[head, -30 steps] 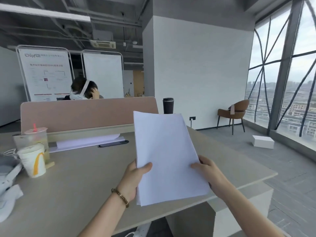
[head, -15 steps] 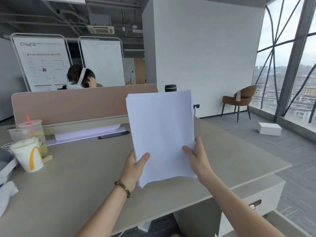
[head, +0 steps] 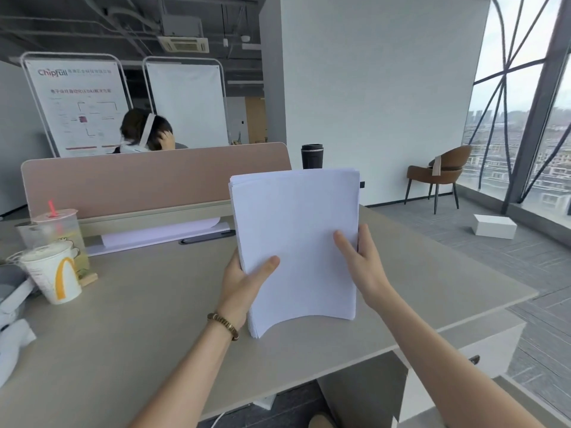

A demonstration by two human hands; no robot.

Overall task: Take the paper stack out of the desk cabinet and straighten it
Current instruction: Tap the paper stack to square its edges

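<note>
Office space fills the background: a tall window at the right of the frame, a white wall at centre, and a partition at the far edge of the table [head: 139,319]. At centre frame the stack [head: 296,242] stands upright on its short bottom edge, which appears to rest on the table. The left hand [head: 244,282] is clamped on its left edge low down, thumb across the front sheet. The right hand [head: 361,261] holds the right edge, thumb on the front and fingers behind.

The sheets look light and limp. The bottom edge bows upward in the middle, and the top edges fan slightly at the upper left corner, so the stack is not yet square. Loose paper slides easily, and a hard squeeze would crease it. A light hold on both long edges near the middle seems best, letting sheets drop level when tapped.
</note>
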